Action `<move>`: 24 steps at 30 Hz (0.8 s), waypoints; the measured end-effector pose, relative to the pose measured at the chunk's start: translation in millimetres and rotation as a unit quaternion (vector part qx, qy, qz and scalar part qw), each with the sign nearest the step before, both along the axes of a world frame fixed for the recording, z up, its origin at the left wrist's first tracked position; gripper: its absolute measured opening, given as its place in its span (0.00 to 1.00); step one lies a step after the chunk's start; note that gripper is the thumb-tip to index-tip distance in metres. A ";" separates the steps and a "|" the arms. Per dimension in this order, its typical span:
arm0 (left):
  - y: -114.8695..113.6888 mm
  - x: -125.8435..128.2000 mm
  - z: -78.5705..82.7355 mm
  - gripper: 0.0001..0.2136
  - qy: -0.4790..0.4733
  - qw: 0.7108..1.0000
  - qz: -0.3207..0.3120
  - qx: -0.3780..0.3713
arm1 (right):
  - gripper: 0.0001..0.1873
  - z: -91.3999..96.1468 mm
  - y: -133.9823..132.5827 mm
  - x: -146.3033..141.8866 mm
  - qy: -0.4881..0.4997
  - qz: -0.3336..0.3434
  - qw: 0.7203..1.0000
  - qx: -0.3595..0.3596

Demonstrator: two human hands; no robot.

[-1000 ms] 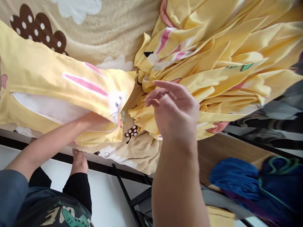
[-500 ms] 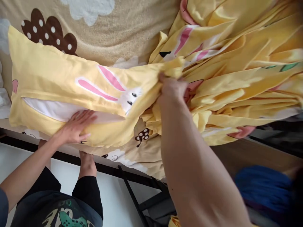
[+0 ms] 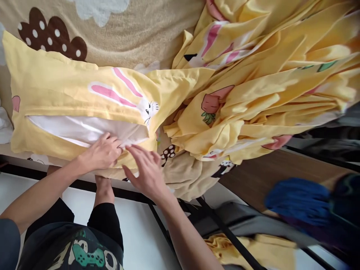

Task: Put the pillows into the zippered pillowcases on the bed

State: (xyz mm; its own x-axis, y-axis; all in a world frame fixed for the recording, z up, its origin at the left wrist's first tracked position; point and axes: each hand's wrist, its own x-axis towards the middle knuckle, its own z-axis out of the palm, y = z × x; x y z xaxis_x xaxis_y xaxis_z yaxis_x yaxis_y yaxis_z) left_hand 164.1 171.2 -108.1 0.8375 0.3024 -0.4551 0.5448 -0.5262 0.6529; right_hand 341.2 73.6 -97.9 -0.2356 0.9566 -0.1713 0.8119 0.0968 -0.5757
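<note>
Beige blanket [image 3: 157, 33], printed with pale clouds and a dark brown, white-spotted shape, spreads beneath and beyond a yellow pillow, the landmark here. Touching the pillow's right end is a large heap of crumpled yellow cloth [image 3: 261, 101], printed with pink-eared rabbits and a carrot. The yellow pillow [image 3: 67, 82] lies flat and lengthwise along the blanket's near edge, its long slit-shaped opening facing the person. Below the pillow, on the near side, are the person's dark T-shirt [image 3: 64, 240], with a green game-controller print, and black shorts. Well apart from the pillow, to its lower right, sits a blurred blue bundle [image 3: 298, 200]. At the pillow's near side, the right hand [image 3: 149, 172] is loosely spread, thumb apart from the fingers, its fingertips at the lower lip of the slit, towards the slit's right end. Just beside those fingertips, the left hand [image 3: 99, 152] lies on the same lip with curled fingers; whether they pinch the cloth, I cannot tell. White inner fabric [image 3: 70, 127] shows through the slit, directly beyond the left fingers. Smallest is the printed rabbit face [image 3: 147, 108] near the pillow's right end, beyond both hands.
</note>
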 end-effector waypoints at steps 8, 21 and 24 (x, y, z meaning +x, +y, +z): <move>-6.0 48.9 -50.3 0.14 -0.001 0.903 -0.050 -0.426 | 0.06 -8.0 -26.6 21.9 -0.063 0.163 0.978 -0.117; -48.9 64.3 -86.9 0.23 -0.004 0.992 0.004 -0.127 | 0.09 41.3 -46.6 41.3 -0.132 0.162 0.969 -0.129; -62.2 88.4 -81.9 0.23 -0.135 0.975 -0.175 -0.005 | 0.10 43.3 -48.6 42.9 -0.144 0.152 0.970 -0.126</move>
